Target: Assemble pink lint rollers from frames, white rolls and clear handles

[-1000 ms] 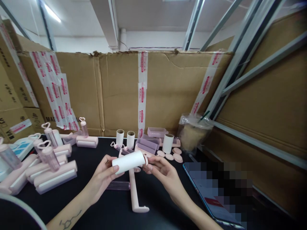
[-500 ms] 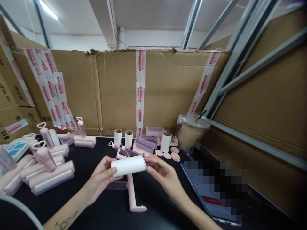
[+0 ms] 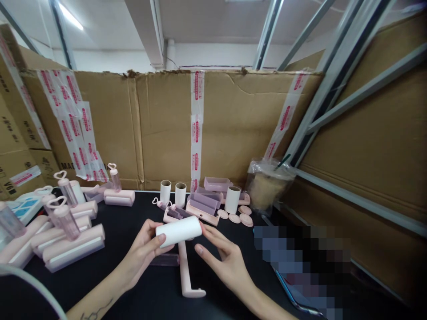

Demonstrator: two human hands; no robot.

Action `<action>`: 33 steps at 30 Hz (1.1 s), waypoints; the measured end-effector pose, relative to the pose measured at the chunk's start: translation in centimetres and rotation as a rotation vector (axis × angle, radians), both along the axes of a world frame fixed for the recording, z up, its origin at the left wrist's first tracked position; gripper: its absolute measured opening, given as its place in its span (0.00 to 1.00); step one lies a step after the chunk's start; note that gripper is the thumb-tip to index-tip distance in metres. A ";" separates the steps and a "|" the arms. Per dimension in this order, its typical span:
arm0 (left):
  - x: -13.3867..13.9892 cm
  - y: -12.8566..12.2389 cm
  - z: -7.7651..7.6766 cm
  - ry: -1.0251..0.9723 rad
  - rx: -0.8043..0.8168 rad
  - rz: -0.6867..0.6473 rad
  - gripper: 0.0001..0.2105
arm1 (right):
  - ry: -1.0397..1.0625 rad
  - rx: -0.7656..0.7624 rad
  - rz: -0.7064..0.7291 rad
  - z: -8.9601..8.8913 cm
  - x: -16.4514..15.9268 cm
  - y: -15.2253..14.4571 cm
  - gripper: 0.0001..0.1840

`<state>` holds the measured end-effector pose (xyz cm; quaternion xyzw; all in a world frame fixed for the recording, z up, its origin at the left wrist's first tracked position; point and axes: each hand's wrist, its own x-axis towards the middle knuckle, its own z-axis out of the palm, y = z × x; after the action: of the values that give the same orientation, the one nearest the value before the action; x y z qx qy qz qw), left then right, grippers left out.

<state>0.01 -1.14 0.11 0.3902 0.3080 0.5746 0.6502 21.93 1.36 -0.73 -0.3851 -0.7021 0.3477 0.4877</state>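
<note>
My left hand (image 3: 142,251) is closed around the left end of a white lint roller refill (image 3: 179,232), which lies almost level above the table. At the roll's right end, the fingertips of my right hand (image 3: 227,258) press on it, with the thumb apart and lowered. Below the roll lies a pink L-shaped roller handle (image 3: 185,273), beside a translucent purple tube (image 3: 165,260). Several flat pink end caps (image 3: 246,220) lie past my right hand, near an upright white roll (image 3: 232,200). Two more upright rolls, a left one (image 3: 165,192) and a right one (image 3: 180,195), stand behind.
Several assembled pink lint rollers (image 3: 75,249) crowd the left side. Translucent purple covers (image 3: 203,200) are piled at the back. A bagged drink cup (image 3: 268,189) stands at the back right, and a partly blurred phone (image 3: 283,284) lies right. Cardboard (image 3: 163,129) walls the far edge.
My right thumb has come away from the roll's right end and dropped, while the fingertips stay on it. My left hand keeps its hold on the roll.
</note>
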 end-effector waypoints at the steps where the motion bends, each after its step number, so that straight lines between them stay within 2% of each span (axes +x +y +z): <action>1: 0.1 0.1 0.0 0.001 -0.007 0.017 0.08 | 0.007 -0.006 -0.003 0.0 0.0 0.0 0.23; 5: 0.3 0.2 0.2 0.023 -0.027 0.054 0.09 | 0.129 -0.125 0.072 0.8 0.0 0.3 0.22; 10: -0.2 0.2 0.2 0.219 0.041 -0.059 0.12 | 0.229 -0.350 0.188 2.2 0.7 0.6 0.22; 11: -0.6 0.3 0.1 0.291 0.088 -0.084 0.16 | 0.238 -0.380 0.200 2.4 0.9 0.8 0.20; 14: -1.9 0.6 -0.5 0.631 0.279 -0.081 0.36 | 0.337 -0.440 0.212 2.8 1.5 1.2 0.16; 16: -2.6 0.8 -1.0 0.900 0.384 -0.036 0.40 | 0.426 -0.477 0.223 2.9 1.7 1.4 0.15; 18: -3.0 0.9 -1.1 1.106 0.474 -0.038 0.29 | 0.487 -0.511 0.218 2.9 1.7 1.6 0.13; 21: -3.0 0.8 -0.8 1.249 0.579 -0.087 0.10 | 0.536 -0.552 0.181 2.8 1.6 1.8 0.12; 23: -2.9 0.7 -0.6 1.238 0.553 -0.081 0.05 | 0.578 -0.558 0.145 2.6 1.6 1.9 0.10; 26: -2.4 0.6 -0.8 1.075 0.378 -0.074 0.07 | 0.647 -0.534 0.087 2.4 1.7 2.1 0.08; 30: -0.9 1.0 -2.3 0.843 0.140 -0.061 0.11 | 0.644 -0.471 0.015 2.3 2.0 2.3 0.11; 33: 0.2 1.1 -3.3 0.768 0.095 -0.080 0.13 | 0.555 -0.402 -0.024 2.2 2.0 2.4 0.11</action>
<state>0.18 -0.07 -3.19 0.6182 0.4867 0.3742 0.4908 23.94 3.72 1.45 -0.3722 -0.4554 0.5651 0.5786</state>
